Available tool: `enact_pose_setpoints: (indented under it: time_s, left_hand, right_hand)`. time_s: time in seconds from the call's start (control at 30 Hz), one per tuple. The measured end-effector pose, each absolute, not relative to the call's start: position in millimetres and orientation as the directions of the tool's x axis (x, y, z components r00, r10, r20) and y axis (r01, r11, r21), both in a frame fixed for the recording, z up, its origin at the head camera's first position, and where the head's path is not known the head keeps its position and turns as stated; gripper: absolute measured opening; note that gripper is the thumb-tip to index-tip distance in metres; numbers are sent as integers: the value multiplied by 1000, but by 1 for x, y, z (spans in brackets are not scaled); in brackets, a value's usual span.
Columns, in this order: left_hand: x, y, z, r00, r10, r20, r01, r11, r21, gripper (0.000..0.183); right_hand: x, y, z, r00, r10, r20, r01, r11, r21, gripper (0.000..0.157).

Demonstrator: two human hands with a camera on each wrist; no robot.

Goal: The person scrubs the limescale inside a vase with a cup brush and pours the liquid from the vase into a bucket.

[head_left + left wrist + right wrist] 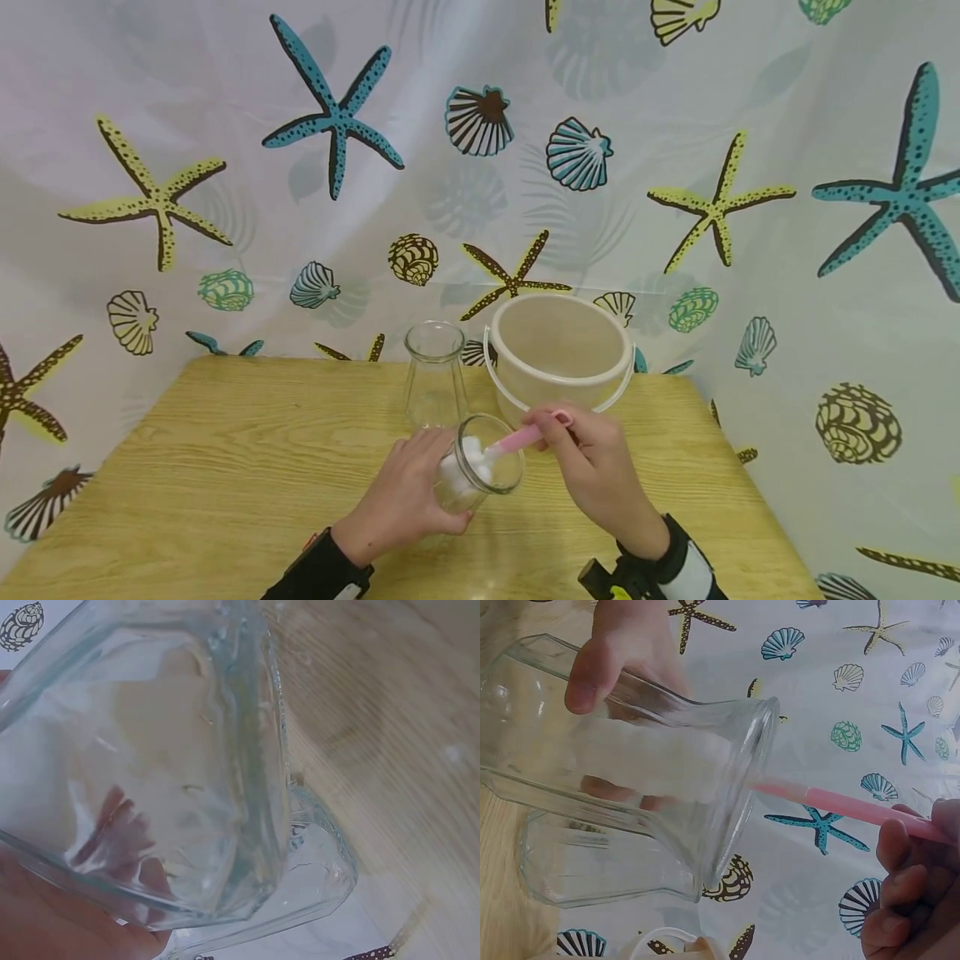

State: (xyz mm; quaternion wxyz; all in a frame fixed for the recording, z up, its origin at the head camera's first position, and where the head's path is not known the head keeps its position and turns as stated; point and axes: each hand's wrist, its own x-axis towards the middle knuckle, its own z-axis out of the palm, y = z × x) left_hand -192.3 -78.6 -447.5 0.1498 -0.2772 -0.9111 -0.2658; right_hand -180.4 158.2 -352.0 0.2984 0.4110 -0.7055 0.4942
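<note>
My left hand [408, 493] grips a clear glass vase [504, 485] round its body, tilted with its mouth toward my right hand. The vase has a flared rim and a faceted base, which fills the left wrist view. In my right hand [592, 471] is a sponge bottle brush [521, 438], pinched by its pink handle. Its white head [468, 462] sits inside the vase, past the rim. Seen from the right wrist, the handle [855, 808] enters the mouth at a slant, and the white head looks blurred through the glass.
Just behind my left hand stands a second clear glass vase [435, 396], upright. To its right is a white bucket [558, 380] with a handle, partly behind my right hand. A wooden table [247, 467] lies below, with a shell-and-starfish patterned sheet [480, 217] behind it and at the sides.
</note>
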Motion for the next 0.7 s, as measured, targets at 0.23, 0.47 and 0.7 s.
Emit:
enact_pose_setpoints:
  time_s: [0.23,0.47,0.7]
  left_hand:
    - [-193,-82,-447,-813,401,422,566,715,410,81]
    - [-192,-82,-446,-811,412,416,573,705,418,87]
    - [-192,-81,-448,-791,422,443,594,704,390,86]
  right_hand:
    - [-184,146,-365,-534,-268,802,-846,172,-505,21]
    - [-181,133,-375,-605,-296,739,-796,217,-565,21]
    - [-166,118,-364,-686,-366,629,-724,256,-640,16]
